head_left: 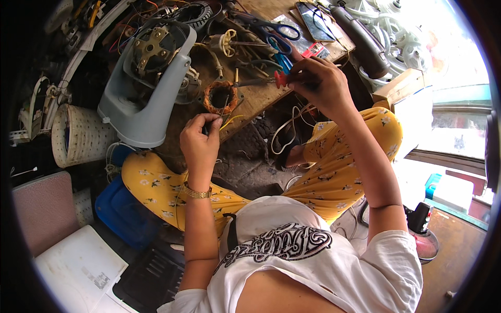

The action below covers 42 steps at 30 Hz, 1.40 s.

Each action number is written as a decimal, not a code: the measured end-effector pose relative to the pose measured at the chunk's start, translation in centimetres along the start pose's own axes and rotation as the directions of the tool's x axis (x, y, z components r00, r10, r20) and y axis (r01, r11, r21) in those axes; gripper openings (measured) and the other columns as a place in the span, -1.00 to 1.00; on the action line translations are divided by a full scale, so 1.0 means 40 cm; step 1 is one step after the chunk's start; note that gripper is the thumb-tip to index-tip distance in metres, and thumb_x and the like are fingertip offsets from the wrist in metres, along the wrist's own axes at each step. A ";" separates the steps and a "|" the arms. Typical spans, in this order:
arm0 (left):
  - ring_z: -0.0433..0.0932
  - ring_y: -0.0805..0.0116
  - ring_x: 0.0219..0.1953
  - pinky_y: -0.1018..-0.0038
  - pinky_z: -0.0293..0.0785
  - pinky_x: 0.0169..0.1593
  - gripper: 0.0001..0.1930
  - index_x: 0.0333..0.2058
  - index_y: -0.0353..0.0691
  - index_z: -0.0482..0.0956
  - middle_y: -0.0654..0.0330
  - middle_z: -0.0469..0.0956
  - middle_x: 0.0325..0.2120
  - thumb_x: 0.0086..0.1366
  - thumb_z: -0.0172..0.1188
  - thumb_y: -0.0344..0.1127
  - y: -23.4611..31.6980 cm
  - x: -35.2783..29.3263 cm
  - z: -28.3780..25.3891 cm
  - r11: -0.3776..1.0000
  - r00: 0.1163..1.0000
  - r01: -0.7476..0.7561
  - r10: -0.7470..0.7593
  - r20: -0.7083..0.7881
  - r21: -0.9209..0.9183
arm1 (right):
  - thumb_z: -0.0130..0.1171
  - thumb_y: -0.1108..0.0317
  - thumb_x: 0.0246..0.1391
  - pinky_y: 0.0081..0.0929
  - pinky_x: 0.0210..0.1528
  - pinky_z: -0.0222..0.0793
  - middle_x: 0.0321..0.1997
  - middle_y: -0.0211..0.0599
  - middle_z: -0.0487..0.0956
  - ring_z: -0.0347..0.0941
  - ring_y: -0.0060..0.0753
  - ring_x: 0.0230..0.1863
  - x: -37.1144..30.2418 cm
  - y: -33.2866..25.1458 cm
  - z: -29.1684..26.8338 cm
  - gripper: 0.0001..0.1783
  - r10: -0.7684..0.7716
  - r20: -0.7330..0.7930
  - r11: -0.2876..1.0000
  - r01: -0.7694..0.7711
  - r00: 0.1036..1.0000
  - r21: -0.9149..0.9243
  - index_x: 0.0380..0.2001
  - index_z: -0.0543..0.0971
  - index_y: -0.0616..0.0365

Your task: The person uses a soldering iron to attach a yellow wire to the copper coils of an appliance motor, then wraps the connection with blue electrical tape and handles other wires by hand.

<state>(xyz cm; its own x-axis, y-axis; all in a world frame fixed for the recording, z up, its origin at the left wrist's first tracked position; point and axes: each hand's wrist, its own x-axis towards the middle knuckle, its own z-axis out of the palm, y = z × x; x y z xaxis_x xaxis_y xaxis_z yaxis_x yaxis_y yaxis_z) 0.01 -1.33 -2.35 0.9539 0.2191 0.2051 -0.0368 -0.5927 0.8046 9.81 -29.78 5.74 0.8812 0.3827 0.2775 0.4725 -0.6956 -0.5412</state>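
Note:
A motor stator [207, 99] with a ring of orange-brown copper windings lies at the near edge of the wooden bench. My left hand [201, 138] is closed just in front of it, thumb and forefinger pinched together; what they hold is too small to make out. Yellow wires [232, 120] stick out beside those fingertips. Over the bench edge on the right, my right hand [321, 86] grips a soldering iron by its dark handle. The iron's red collar [281, 79] shows at my fingers, and its metal barrel [255, 82] points left toward the stator.
A grey fan housing [175, 99] stands left of the stator. Scissors [269, 28], a phone [314, 21] and a dark cylinder [360, 39] lie at the back. White plastic parts [402, 47] are piled at right. A blue bin [125, 211] sits by my left leg.

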 end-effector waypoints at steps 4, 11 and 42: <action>0.66 0.05 -0.30 0.28 0.51 -0.21 -0.89 -0.35 -0.32 0.67 0.08 0.67 -0.40 0.21 0.41 -0.41 0.019 0.005 -0.003 0.999 0.999 -0.039 0.039 0.010 -0.007 | 0.43 0.40 0.11 -0.48 -0.10 0.57 -0.20 -0.32 0.73 0.68 -0.56 -0.22 -0.006 0.017 0.012 -0.74 0.139 0.028 0.980 -0.142 0.990 0.143 -0.12 0.66 0.15; 0.60 0.10 -0.40 0.30 0.48 -0.27 -0.79 -0.34 -0.29 0.56 0.11 0.61 -0.43 0.17 0.45 -0.43 0.017 -0.013 -0.016 0.999 1.000 -0.009 0.008 -0.004 -0.039 | 0.44 0.34 0.15 -0.53 -0.09 0.52 -0.21 -0.36 0.73 0.58 -0.62 -0.25 -0.003 0.010 0.010 -0.62 0.193 0.028 0.952 -0.194 0.981 0.237 0.00 0.62 0.23; 0.58 0.27 -0.35 0.34 0.47 -0.19 -0.85 -0.32 -0.25 0.69 0.21 0.59 -0.38 0.25 0.41 -0.30 0.027 -0.067 -0.105 0.992 0.993 0.112 -0.114 0.033 0.059 | 0.42 0.27 0.17 -0.63 -0.62 0.08 -0.58 -0.58 0.43 0.24 -0.73 -0.63 0.039 -0.104 0.184 -0.75 0.344 0.446 0.489 -0.563 0.826 0.666 -0.17 0.69 0.19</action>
<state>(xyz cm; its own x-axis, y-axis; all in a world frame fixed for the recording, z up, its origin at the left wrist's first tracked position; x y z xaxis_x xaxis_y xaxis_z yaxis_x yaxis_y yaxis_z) -3.82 0.71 0.29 0.9611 0.2599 0.0937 0.0880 -0.6094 0.7879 9.13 -21.82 2.59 0.8843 0.3485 -0.3108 -0.2743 -0.1510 -0.9497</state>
